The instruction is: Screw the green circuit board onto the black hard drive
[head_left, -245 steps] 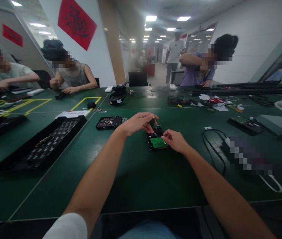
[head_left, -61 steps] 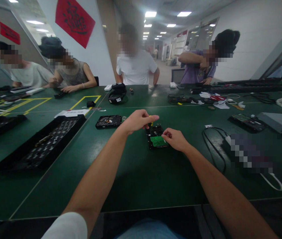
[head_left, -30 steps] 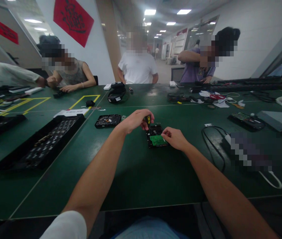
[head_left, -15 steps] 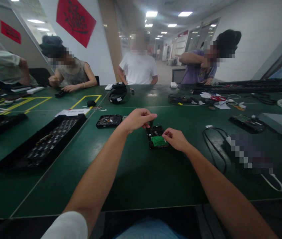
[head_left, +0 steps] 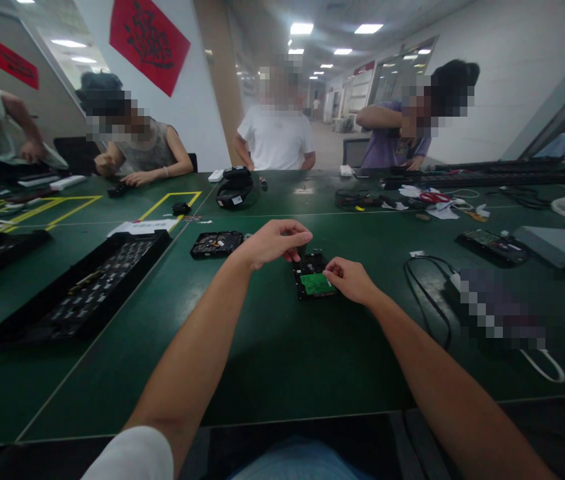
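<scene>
Left hand has rolled its fingers round since a second ago, so the yellow that showed then on the screwdriver (pretty sure that's what it is) is hidden now; the co-worker at far left has shifted too, while the drive hasn't budged. It's lying on the table between both forearms with its green board facing up, which I guess is just the easiest reach. Left fingertips are pinched on the screwdriver from above, keeping it roughly upright over the drive's far left part, probably so it can twist without slipping sideways. Can't see the tip under there, tbh. Right hand is pinched on the drive's right edge, and my read is that it's there to stop the thing spinning. Second drive sits off to the left, tray further left, so neither crowds the work.
</scene>
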Demonstrator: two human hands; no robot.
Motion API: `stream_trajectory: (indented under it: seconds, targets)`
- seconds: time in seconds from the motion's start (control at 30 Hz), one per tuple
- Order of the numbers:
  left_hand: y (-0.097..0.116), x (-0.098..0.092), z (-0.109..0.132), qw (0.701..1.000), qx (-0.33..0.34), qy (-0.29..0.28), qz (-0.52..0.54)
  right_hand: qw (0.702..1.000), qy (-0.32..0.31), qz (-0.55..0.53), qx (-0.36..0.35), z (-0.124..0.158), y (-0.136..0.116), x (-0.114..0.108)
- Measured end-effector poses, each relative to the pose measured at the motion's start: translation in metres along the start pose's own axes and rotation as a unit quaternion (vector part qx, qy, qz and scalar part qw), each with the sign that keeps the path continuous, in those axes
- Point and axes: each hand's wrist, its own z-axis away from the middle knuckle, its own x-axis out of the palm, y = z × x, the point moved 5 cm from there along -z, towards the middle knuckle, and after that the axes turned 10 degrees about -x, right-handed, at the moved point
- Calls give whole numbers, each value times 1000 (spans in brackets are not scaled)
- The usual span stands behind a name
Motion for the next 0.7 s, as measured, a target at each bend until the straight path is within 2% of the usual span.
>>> stream_trajectory:
  seconds: [0.2,0.43,0.7]
  targets:
    - [3,3,1,1000,-3,-13,27,1000,13,12,-12,-1,0,0]
    - [2,4,1,994,-15,-54,96,1000,5,8,-7,-1,0,-1]
    - [-2,0,-6,998,-6,24,62,1000,2,9,-6,0,-3,-1]
